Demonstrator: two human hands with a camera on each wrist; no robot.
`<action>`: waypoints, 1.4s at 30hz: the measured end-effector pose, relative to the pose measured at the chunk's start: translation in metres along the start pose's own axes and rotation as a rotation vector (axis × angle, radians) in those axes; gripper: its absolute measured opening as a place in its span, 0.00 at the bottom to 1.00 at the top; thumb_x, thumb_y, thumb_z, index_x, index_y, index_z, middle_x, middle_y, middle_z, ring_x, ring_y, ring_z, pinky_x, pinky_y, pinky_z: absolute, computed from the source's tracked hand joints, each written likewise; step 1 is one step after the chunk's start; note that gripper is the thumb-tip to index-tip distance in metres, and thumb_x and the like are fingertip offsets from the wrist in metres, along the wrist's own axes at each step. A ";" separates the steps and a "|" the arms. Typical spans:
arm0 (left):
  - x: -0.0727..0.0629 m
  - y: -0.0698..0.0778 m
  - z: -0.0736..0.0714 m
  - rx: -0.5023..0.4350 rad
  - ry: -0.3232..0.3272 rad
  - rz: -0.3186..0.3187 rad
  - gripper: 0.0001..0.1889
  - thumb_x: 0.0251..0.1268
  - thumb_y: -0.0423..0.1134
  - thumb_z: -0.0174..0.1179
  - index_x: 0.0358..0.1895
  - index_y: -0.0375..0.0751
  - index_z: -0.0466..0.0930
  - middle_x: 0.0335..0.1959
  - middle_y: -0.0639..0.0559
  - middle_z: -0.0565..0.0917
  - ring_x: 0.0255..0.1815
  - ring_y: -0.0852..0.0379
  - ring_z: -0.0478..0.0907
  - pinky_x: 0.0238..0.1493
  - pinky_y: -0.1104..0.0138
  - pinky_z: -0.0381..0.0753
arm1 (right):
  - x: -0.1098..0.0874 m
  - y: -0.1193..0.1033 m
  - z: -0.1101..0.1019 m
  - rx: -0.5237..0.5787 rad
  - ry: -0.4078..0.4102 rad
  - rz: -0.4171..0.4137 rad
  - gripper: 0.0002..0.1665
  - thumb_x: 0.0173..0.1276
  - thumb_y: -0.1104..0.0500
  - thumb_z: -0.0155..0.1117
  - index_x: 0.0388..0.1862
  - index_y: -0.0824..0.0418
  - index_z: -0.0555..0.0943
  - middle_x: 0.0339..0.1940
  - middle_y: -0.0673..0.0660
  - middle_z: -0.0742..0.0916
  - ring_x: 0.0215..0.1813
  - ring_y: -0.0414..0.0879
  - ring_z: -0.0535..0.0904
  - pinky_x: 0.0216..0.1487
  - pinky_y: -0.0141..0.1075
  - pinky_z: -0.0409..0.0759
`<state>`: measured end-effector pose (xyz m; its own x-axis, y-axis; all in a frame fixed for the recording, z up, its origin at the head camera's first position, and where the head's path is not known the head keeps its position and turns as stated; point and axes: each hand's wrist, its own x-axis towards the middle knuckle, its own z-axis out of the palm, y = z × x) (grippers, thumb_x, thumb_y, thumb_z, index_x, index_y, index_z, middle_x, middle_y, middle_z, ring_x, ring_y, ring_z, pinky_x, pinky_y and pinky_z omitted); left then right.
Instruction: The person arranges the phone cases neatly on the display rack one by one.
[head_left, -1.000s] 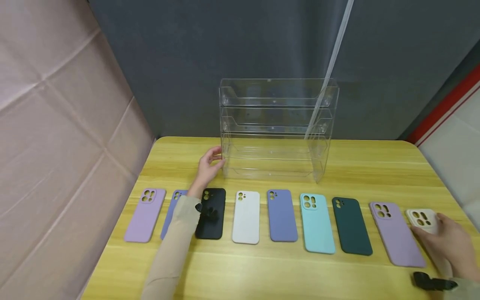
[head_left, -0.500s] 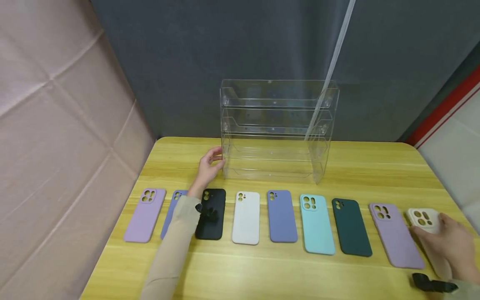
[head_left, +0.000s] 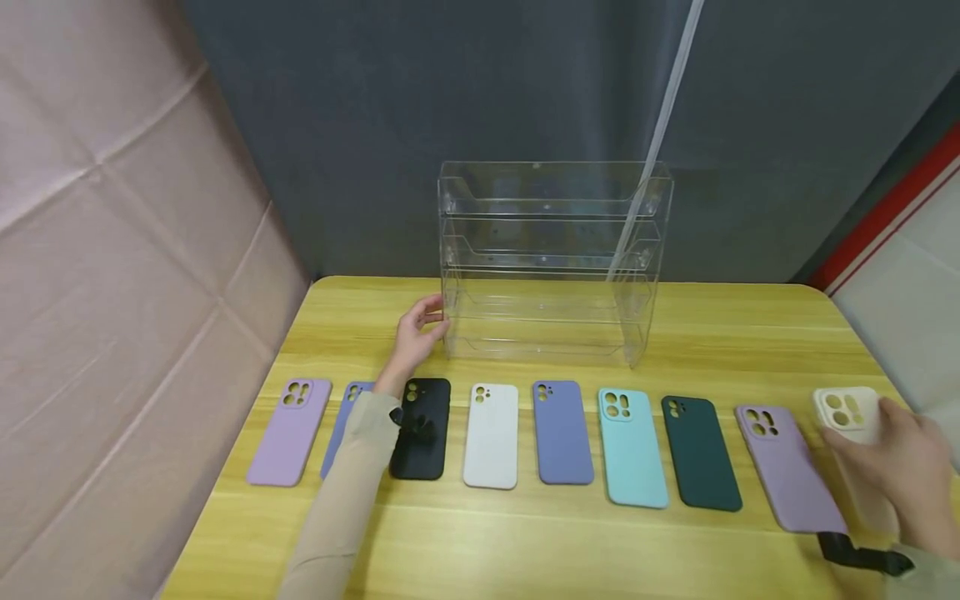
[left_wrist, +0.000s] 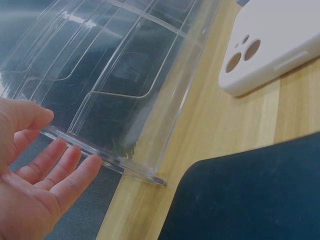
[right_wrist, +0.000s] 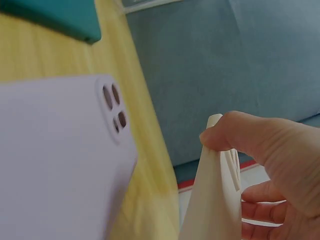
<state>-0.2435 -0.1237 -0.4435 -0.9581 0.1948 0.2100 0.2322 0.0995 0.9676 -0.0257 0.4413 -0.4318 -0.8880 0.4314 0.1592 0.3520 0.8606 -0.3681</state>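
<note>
My right hand [head_left: 896, 467] pinches a cream phone case [head_left: 855, 410] by its sides, raised off the table at the far right. In the right wrist view the case [right_wrist: 212, 195] appears edge-on, the thumb on its near side and the other fingers beyond. My left hand [head_left: 417, 333] touches the left side of a clear, tiered acrylic rack [head_left: 543, 350]. The left wrist view shows that hand [left_wrist: 45, 175] with its fingers fairly straight, fingertips at the rack's side edge. A lilac phone case [head_left: 791, 475] lies beside the right hand.
Several more cases lie in a row: lilac [head_left: 288, 442], blue partly under the left sleeve [head_left: 348, 408], black [head_left: 429, 425], white [head_left: 491, 442], blue [head_left: 564, 442], turquoise [head_left: 636, 458] and dark green [head_left: 701, 458]. A grey curtain [head_left: 375, 125] hangs behind the wooden table [head_left: 480, 542].
My right hand has lifted the cream case up off the table. The left hand keeps its place at the rack, and the other cases have not moved.
</note>
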 end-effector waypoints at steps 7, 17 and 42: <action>-0.009 0.026 0.002 0.023 -0.020 -0.025 0.24 0.64 0.22 0.53 0.64 0.23 0.63 0.60 0.29 0.68 0.57 0.33 0.68 0.55 0.47 0.72 | 0.004 -0.018 -0.005 0.012 -0.009 0.009 0.53 0.55 0.51 0.67 0.66 0.82 0.53 0.50 0.84 0.67 0.52 0.76 0.59 0.49 0.63 0.59; -0.009 0.028 0.003 0.009 -0.025 -0.040 0.25 0.64 0.22 0.53 0.64 0.22 0.62 0.61 0.26 0.66 0.58 0.33 0.68 0.56 0.46 0.71 | 0.008 -0.046 -0.010 0.086 0.001 -0.027 0.52 0.54 0.55 0.68 0.67 0.81 0.53 0.52 0.85 0.67 0.54 0.75 0.57 0.50 0.62 0.58; -0.008 0.025 0.003 -0.014 -0.013 -0.019 0.24 0.63 0.21 0.53 0.63 0.21 0.63 0.60 0.24 0.66 0.56 0.31 0.68 0.57 0.45 0.69 | 0.028 -0.134 -0.014 0.308 0.144 -0.126 0.47 0.48 0.61 0.70 0.65 0.77 0.62 0.53 0.74 0.69 0.51 0.63 0.60 0.33 0.39 0.59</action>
<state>-0.2295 -0.1201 -0.4216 -0.9602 0.2054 0.1894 0.2112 0.0898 0.9733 -0.0936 0.3419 -0.3647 -0.8601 0.3798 0.3404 0.1171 0.7967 -0.5929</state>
